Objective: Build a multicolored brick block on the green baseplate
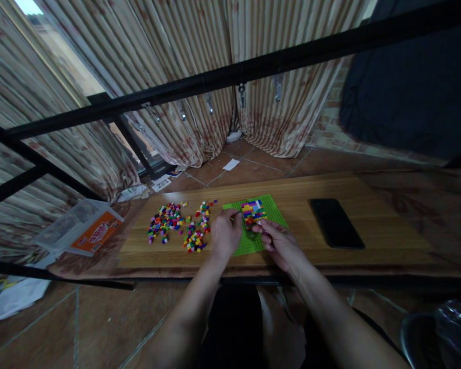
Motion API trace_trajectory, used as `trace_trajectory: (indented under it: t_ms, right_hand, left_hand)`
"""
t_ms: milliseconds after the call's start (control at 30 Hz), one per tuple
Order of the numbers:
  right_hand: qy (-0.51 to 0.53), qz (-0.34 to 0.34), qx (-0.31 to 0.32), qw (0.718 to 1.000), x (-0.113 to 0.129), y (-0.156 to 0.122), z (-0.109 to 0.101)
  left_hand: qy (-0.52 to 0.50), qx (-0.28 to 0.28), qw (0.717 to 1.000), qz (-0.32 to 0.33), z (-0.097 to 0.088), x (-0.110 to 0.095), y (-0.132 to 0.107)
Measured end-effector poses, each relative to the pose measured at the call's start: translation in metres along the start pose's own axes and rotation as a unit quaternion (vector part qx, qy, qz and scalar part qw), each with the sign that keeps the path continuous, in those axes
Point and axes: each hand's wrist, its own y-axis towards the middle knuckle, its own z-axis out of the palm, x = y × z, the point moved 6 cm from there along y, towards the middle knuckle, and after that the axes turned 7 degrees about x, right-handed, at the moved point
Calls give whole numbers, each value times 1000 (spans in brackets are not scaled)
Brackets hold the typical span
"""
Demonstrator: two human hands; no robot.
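Observation:
A green studded baseplate lies on the wooden board, with a patch of small coloured bricks pressed onto its upper middle. My left hand is over the plate's left edge, thumb and fingers pinched together; whatever they hold is too small to make out. At the lower right of the brick patch, my right hand has its fingers closed in a pinch, and its contents are also unclear. Left of the plate are a smaller group of loose bricks and a larger heap.
A dark phone lies on the right side of the wooden board. To the left stands a clear plastic box with an orange label. A black metal bar crosses beyond the board, before striped curtains.

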Motion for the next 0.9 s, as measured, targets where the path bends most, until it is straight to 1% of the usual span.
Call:
trace_trajectory:
  t_ms: [33, 133, 167, 267, 400, 567, 900]
  right_hand:
    - [3, -2, -1, 1000, 1, 0, -1]
    - [4, -8, -1, 1000, 4, 0, -2]
    - [3, -10, -1, 1000, 5, 0, -2]
    - [0, -13, 3, 1000, 6, 0, -2]
    - [4, -14, 6, 1000, 7, 0, -2]
    - [10, -14, 8, 1000, 7, 0, -3]
    - [5, -16, 8, 1000, 8, 0, -4]
  left_hand:
    - [15, 12, 1000, -7, -1, 2, 8]
    - [82, 96, 991, -35, 5, 10, 32]
    - [90, 113, 989, -37, 6, 12, 38]
    - [99, 145, 984, -35, 8, 14, 52]
    - [109, 182, 977, -30, 10, 9, 60]
    - [114, 206, 971, -33, 12, 7, 64]
    - [96, 209, 971, -69, 17, 15, 69]
